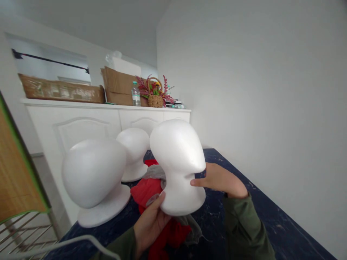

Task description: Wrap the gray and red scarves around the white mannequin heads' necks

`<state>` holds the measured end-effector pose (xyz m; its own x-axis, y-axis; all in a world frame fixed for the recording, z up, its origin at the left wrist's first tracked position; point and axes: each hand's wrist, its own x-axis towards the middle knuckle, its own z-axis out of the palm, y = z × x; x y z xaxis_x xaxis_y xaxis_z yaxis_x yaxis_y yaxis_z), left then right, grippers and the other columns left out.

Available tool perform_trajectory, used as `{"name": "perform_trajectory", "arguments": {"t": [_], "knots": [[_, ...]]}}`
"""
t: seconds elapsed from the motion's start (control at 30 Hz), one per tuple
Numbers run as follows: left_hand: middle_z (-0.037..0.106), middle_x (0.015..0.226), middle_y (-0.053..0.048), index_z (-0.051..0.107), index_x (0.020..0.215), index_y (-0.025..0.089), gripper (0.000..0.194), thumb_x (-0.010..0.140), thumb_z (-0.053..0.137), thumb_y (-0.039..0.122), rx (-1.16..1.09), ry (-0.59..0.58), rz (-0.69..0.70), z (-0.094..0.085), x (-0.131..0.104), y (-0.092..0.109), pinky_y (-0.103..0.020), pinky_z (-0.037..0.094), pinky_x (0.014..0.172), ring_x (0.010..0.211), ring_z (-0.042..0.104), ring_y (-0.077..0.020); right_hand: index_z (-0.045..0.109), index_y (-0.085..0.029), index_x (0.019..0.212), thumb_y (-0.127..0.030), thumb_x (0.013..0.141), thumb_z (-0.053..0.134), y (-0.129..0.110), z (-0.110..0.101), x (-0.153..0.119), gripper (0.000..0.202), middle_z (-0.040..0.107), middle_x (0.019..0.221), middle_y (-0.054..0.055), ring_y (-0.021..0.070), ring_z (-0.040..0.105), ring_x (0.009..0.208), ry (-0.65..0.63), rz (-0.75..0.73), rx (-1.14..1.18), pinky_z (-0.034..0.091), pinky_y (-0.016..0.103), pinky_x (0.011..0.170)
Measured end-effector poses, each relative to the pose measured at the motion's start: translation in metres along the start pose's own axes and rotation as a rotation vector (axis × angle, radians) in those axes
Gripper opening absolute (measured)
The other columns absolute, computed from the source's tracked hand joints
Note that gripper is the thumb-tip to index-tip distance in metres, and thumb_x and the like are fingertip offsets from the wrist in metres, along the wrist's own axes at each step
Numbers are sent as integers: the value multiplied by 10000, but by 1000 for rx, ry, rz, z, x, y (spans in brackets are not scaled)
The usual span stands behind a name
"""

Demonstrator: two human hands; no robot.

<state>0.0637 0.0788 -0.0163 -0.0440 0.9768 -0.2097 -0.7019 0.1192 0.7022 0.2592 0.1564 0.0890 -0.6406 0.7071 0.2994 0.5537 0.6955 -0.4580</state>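
Observation:
A white mannequin head (177,148) is held up over the dark blue marbled table, tilted, its face side toward the right. My left hand (151,224) grips the rim of its round base from below left, thumb on the near side. From the right, my right hand (221,178) holds its neck, thumb in front and the other fingers hidden behind. Red cloth (148,189) and grey cloth (154,172) lie crumpled on the table beneath and behind the held head. Two more white mannequin heads, a nearer one (93,173) and a farther one (132,142), stand to the left.
The blue marbled table (268,216) meets the wall at right. Behind it, a white cabinet (86,126) bears cardboard boxes (119,85), a water bottle (136,95) and a flower basket (155,101). A metal rack (25,231) and a pale cable (81,238) are at lower left.

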Motion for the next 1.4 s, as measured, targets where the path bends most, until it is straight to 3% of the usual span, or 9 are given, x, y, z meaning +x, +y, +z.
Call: {"name": "perform_trajectory", "arguments": {"t": [0.17,0.27,0.4,0.63,0.83,0.97,1.1,1.27,1.4], "knots": [[613,1015,-98,461,1117,133,407,760,556,305,131,-92,-143,18,41,3,-245,505,677,805,615,-159,422,-140,1201,-514,596,662,35,25,33,750,499,1161,109,250,492,1009,45,-13,204,401,371,854],[623,970,-86,482,1057,143,353,775,523,350,165,-113,-143,24,61,1,-219,483,641,730,610,-123,409,-101,1189,-513,568,679,51,34,43,793,500,1142,141,260,494,997,208,112,191,401,397,853],[611,960,-95,483,1020,156,377,786,445,449,260,-128,-87,16,74,-9,-252,464,646,757,606,-146,445,-114,1150,-523,582,663,64,36,47,733,517,1114,131,248,498,992,266,127,162,400,384,850],[612,845,-62,561,885,137,262,729,500,339,1055,-256,411,-12,74,-2,-282,426,695,769,565,-175,451,-120,1138,-523,572,662,74,36,49,726,526,1092,142,249,505,983,339,205,79,408,370,821],[595,965,-88,570,951,188,287,727,485,347,1504,-181,660,-29,76,17,-357,355,831,906,524,-242,471,-81,1108,-553,574,636,77,43,49,732,536,1060,179,279,519,959,387,289,-43,415,373,793],[572,965,-133,581,911,181,383,563,640,329,1601,-164,628,-46,82,13,-410,341,837,933,496,-318,507,-56,1061,-566,596,610,86,61,30,698,543,1043,202,305,516,966,498,358,-128,417,366,790],[563,818,-123,555,678,171,87,610,556,225,1661,-51,588,-50,90,15,-410,351,792,857,510,-298,527,-36,1030,-587,602,595,111,85,-12,701,555,1008,224,334,509,967,598,458,-166,399,392,823],[552,799,-116,487,691,167,159,753,405,289,1719,11,735,-31,87,36,-396,329,794,847,503,-268,465,-7,1096,-605,648,538,126,106,-52,751,497,1095,255,346,447,1053,561,526,-154,339,422,905],[524,719,-42,433,735,183,224,816,330,365,1458,112,782,-12,72,53,-327,357,707,741,511,-202,481,-25,1086,-618,634,541,122,111,-56,748,507,1087,244,351,436,1065,548,514,-170,318,430,922]]}}
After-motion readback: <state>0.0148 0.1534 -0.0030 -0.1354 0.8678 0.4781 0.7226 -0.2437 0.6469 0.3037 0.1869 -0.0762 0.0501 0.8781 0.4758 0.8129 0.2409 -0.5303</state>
